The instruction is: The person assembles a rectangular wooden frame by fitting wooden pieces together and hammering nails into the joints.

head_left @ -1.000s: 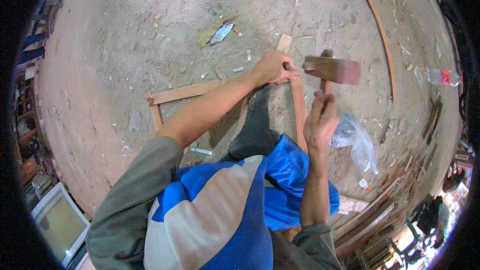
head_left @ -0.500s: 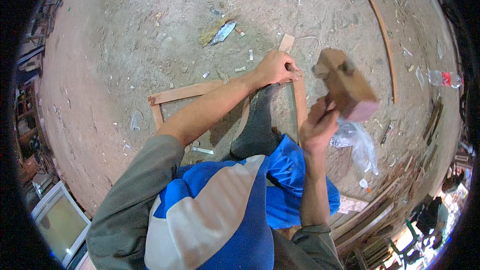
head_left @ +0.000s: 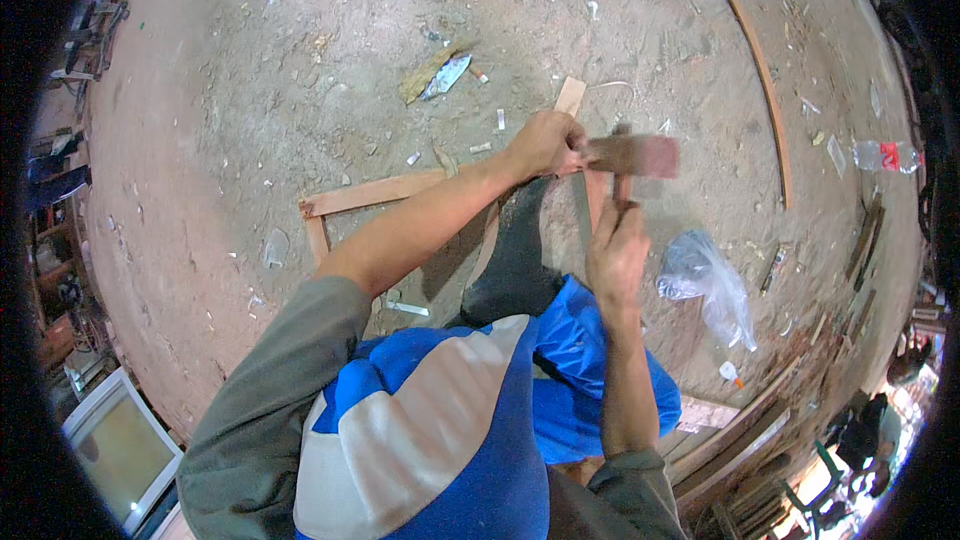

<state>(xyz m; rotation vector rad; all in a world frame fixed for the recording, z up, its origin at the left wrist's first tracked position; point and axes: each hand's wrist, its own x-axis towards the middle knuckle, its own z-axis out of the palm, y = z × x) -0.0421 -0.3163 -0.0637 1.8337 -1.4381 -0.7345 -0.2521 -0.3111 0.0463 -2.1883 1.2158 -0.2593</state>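
My right hand [head_left: 617, 255] grips the handle of a wooden mallet [head_left: 645, 156], whose blurred head is beside my left fingers at a corner of a wooden frame [head_left: 375, 192]. At that corner my left hand [head_left: 548, 145] is closed; whatever it pinches is hidden by the fingers and the mallet. The frame lies on the dirt floor, its left corner joint showing. Past my left hand a short wooden end [head_left: 570, 95] sticks out. My dark-covered foot [head_left: 512, 252] is between the frame's sides, close under the left hand.
Right of my right hand lies a crumpled clear plastic bag [head_left: 708, 285]. A long wooden strip [head_left: 762, 90] and a plastic bottle [head_left: 887, 156] are farther right. Stacked boards [head_left: 735, 445] line the lower right. A white-framed panel [head_left: 122, 450] stands lower left. Litter dots the floor [head_left: 250, 80].
The mallet has swung down and leftward from its raised place to the frame corner, its head turning sideways. My right hand has shifted slightly left; my left hand stays at the corner.
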